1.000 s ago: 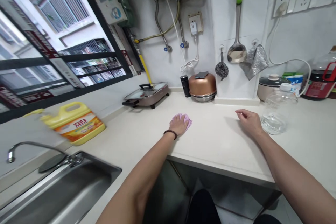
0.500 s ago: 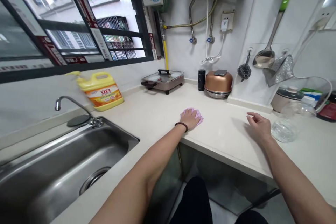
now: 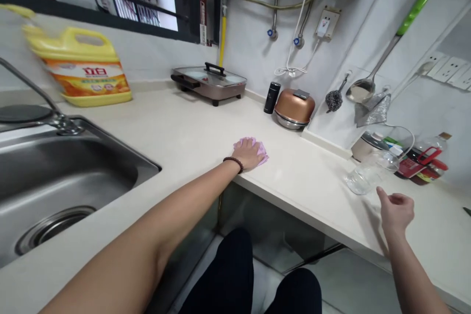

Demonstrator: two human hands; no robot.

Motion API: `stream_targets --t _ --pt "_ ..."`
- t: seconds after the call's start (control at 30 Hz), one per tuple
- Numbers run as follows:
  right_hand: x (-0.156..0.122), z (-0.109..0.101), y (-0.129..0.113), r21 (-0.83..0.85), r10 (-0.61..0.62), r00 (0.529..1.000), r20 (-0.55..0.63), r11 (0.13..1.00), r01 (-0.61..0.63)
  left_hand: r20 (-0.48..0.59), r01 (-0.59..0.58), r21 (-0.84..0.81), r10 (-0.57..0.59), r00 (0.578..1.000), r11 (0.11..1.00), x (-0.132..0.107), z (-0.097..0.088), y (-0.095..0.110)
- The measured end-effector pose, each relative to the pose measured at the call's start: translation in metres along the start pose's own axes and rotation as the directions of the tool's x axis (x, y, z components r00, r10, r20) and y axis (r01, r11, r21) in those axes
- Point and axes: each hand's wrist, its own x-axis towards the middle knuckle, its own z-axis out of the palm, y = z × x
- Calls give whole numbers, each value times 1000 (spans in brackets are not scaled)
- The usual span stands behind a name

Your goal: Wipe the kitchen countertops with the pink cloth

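My left hand [image 3: 247, 153] lies on a small pink cloth [image 3: 260, 148] and presses it onto the pale countertop [image 3: 184, 127]; a dark bead bracelet circles that wrist. My right hand [image 3: 396, 211] hovers over the counter near its front edge, fingers loosely curled, holding nothing. A clear plastic bottle [image 3: 369, 172] lies on its side just beyond the right hand, apart from it.
A steel sink [image 3: 55, 181] with a tap sits at the left, a yellow detergent jug [image 3: 79, 67] behind it. At the back stand an electric grill pan [image 3: 208, 82], a black cup [image 3: 271, 97] and a copper pot [image 3: 294, 107]. A ladle [image 3: 362, 89] and scrubber [image 3: 333, 100] hang on the wall.
The view has swung left and down. My right hand has drawn back from the counter's middle toward its front edge. My left hand stays on the pink cloth.
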Motion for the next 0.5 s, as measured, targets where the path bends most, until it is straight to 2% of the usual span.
stream_targets --t 0.1,0.2,0.33,0.37,0.4,0.43,0.47,0.5 --pt "14 13 3 8 64 998 6 998 -64 10 9 -27 -9 1000 1000 3 -1 0" --pt "20 41 -6 2 33 998 45 999 -33 17 22 -45 -22 1000 999 4 -2 1" --pt "30 71 -22 14 79 995 60 997 -80 -12 29 -85 -30 999 996 1 -3 2" --pt "32 75 -28 -14 26 996 88 1000 -25 -18 27 -97 -29 999 995 0 -2 3" --pt "33 79 -35 -53 -72 988 138 995 80 -22 24 -108 -26 999 994 0 -2 3" --pt "32 82 -43 -93 -205 956 210 969 228 -26 20 -114 -23 999 993 0 -2 2" --pt "30 85 -52 -128 -347 891 294 909 396 -32 19 -116 -22 999 993 1 -1 2" --pt "24 88 -62 -151 -472 795 380 817 557 -39 20 -115 -25 999 993 1 -1 2"
